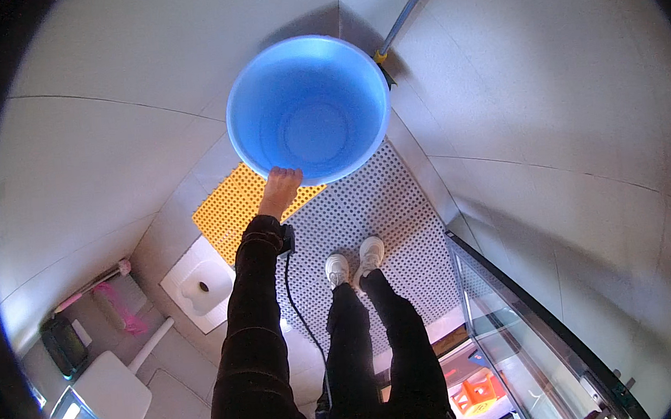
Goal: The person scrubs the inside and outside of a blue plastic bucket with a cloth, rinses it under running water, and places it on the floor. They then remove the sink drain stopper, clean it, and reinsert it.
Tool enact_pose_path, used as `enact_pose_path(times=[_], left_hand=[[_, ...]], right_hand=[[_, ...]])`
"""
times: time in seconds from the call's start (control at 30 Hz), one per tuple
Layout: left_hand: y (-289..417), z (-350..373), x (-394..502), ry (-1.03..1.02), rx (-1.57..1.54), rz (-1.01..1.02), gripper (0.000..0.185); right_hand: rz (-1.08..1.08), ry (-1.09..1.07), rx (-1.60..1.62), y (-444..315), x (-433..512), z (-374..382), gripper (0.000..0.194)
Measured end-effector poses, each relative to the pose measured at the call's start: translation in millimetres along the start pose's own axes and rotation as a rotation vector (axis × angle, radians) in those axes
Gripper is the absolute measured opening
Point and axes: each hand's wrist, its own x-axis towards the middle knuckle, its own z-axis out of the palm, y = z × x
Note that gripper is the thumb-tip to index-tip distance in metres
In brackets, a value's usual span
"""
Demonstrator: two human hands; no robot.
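My left hand [282, 188] grips the near rim of a large round blue plastic tub [313, 114], fingers over the edge. The tub's inside faces up towards me and holds nothing that I can see. Whether its base rests on the floor is hidden. Under the near rim lie a yellow perforated floor mat [223, 209] and a grey perforated floor mat [400, 204]. A black device [288, 239] with a cable sits at my left wrist. My right hand is out of view.
A squat toilet [203, 288] lies left of my shoes [337, 268]. A long-handled tool [409, 14] leans in the corner behind the tub. To the right stands a framed glass door [518, 349]. An orange plastic stool [477, 396] shows beyond it. Tiled walls [538, 75] enclose the space.
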Motion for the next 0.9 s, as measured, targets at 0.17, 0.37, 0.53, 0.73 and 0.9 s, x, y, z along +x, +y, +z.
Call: enact_pose_path(times=[0.17,0.37,0.53,0.73,0.9], left_hand=[[9.3,38.7,15.8,-0.106,0.169,-0.086,0.015],[32.4,4.7,-40.9,-0.130,0.316,-0.224,0.071],[86.4,-41.9,-106.3,-0.341,0.118,-0.237,0.047],[137.8,-106.8,-178.9,-0.598,-0.356,-0.200,0.030],[156.9,-179.6,-217.7,-0.544,-0.356,0.055,0.018]], right_hand=[[0.137,0.082,0.094,10.5,16.9,20.7,0.018],[0.074,0.142,0.093,28.0,-4.3,26.6,0.016],[0.342,-0.179,0.329,23.5,-18.6,37.2,0.038],[-0.050,-0.051,0.335,13.1,-19.7,59.8,0.039],[-0.072,-0.151,0.229,-24.5,-2.8,35.1,0.041]])
